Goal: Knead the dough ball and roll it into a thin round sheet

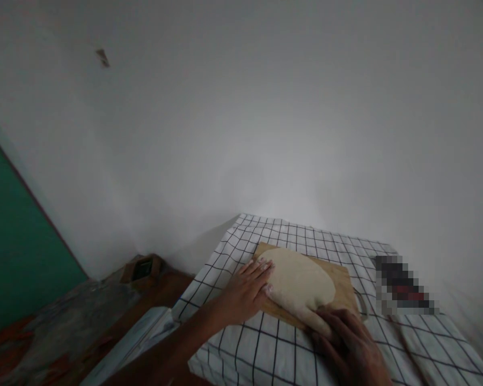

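Note:
A broad, flattened sheet of pale dough (pixel 300 279) lies on a wooden board (pixel 342 273). My left hand (pixel 251 284) rests on the dough's left edge, fingers stretched out and fairly flat, with white flour on the fingertips and thumb. At the near right side my right hand (pixel 346 338) has its fingers closed around a flap of the dough, which is drawn out toward me in a narrow tongue. Part of that flap is hidden by the right hand's fingers.
A white cloth with black checks (pixel 273 348) covers the table. Right of the board are a ring-shaped handle (pixel 361 304), a pixelated dark object (pixel 404 284) and a thin brown stick (pixel 406 348). A white wall stands behind; a cardboard box (pixel 143 269) sits on the floor at left.

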Motion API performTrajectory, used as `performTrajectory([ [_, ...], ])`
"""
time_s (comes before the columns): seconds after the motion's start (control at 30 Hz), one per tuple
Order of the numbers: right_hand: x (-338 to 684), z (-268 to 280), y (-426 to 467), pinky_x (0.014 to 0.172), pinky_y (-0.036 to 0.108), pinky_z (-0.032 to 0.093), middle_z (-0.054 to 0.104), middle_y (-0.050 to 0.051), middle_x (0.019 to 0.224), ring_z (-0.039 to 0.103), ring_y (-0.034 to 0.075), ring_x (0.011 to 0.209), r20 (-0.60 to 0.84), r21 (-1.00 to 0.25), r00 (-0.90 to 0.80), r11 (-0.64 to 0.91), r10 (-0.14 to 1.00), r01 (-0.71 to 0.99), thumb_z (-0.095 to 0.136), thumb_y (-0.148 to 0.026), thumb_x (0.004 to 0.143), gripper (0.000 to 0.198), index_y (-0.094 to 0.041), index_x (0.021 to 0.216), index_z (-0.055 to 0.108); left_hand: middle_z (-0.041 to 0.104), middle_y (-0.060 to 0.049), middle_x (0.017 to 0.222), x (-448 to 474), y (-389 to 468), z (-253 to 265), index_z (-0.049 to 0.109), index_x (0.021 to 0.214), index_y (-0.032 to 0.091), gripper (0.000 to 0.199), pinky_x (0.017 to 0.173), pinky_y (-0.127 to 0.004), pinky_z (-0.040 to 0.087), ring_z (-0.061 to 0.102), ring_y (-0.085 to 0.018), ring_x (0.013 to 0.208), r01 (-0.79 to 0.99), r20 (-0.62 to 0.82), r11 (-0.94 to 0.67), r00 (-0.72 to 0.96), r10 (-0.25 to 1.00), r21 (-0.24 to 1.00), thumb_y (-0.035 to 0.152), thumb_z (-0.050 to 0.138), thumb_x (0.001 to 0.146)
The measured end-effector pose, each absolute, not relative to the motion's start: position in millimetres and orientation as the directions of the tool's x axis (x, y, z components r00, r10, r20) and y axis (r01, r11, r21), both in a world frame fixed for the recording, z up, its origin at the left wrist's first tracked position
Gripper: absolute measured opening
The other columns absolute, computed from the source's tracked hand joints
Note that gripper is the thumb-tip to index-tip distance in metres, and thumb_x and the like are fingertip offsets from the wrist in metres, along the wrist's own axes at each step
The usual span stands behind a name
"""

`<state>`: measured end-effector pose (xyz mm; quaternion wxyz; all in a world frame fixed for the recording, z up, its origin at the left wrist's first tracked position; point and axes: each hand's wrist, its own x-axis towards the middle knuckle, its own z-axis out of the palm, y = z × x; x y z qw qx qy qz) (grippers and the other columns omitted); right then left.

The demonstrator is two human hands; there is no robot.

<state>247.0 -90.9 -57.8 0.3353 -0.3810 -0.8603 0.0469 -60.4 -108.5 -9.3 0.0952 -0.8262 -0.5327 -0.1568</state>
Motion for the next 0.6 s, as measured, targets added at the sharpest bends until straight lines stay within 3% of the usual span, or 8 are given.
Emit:
performTrajectory([
  [0.17, 245.9, -59.6, -90.1, 0.088, 0.033, 0.061, 0.069, 0.007, 0.11, 0.071, 0.021, 0.101, 0.528, -0.432, -0.403, 0.645, 0.747, 0.63, 0.056, -0.04, 0.096, 0.029, -0.027, 0.121, 0.066, 0.042, -0.011, 0.156, -57.5, -54.3, -8.4, 0.042, 0.148, 0.017, 0.047, 0.122, -0.055, 0.023, 0.03, -0.027, 0.148, 0.896, 0.284, -0.445, 0.427, 0.858, -0.004, 0.033, 0.03, 0.106],
  [0.27, 247.5, -64.1, -88.1, 0.087, 0.032, 0.062, 0.068, 0.008, 0.113, 0.071, 0.021, 0.102, 0.523, -0.456, -0.343, 0.596, 0.78, 0.661, 0.055, -0.041, 0.097, 0.033, -0.025, 0.125, 0.063, 0.039, -0.008, 0.158, -49.0, -0.4, -6.8, 0.039, 0.151, 0.022, 0.048, 0.121, -0.058, 0.018, 0.024, -0.028, 0.151, 0.896, 0.2, -0.445, 0.434, 0.878, 0.008, 0.036, 0.026, 0.107],
  [0.47, 255.9, -72.5, -81.1, 0.089, 0.03, 0.061, 0.069, 0.007, 0.12, 0.069, 0.022, 0.11, 0.582, -0.42, -0.312, 0.606, 0.751, 0.675, 0.055, -0.04, 0.097, 0.037, -0.026, 0.131, 0.06, 0.044, -0.006, 0.155, -36.0, 71.7, -3.1, 0.046, 0.147, 0.028, 0.05, 0.117, -0.05, 0.03, 0.033, -0.026, 0.147, 0.845, 0.013, -0.533, 0.533, 0.846, 0.039, 0.048, 0.028, 0.106],
  [0.53, 259.1, -71.0, -80.1, 0.089, 0.028, 0.061, 0.07, 0.007, 0.119, 0.069, 0.021, 0.11, 0.576, -0.412, -0.355, 0.637, 0.736, 0.652, 0.054, -0.038, 0.098, 0.037, -0.027, 0.133, 0.06, 0.035, -0.008, 0.16, -37.2, 68.3, -3.5, 0.037, 0.152, 0.027, 0.053, 0.118, -0.051, 0.028, 0.027, -0.027, 0.15, 0.846, 0.023, -0.53, 0.53, 0.848, 0.048, 0.05, 0.026, 0.106],
  [0.6, 261.0, -67.7, -80.6, 0.087, 0.029, 0.062, 0.072, 0.006, 0.118, 0.07, 0.021, 0.107, 0.568, -0.401, -0.392, 0.66, 0.723, 0.635, 0.053, -0.038, 0.098, 0.037, -0.03, 0.134, 0.06, 0.018, -0.011, 0.165, -41.9, 52.3, -4.1, 0.02, 0.158, 0.024, 0.058, 0.119, -0.054, 0.024, 0.015, -0.03, 0.153, 0.862, 0.075, -0.505, 0.5, 0.862, 0.049, 0.049, 0.023, 0.106],
])
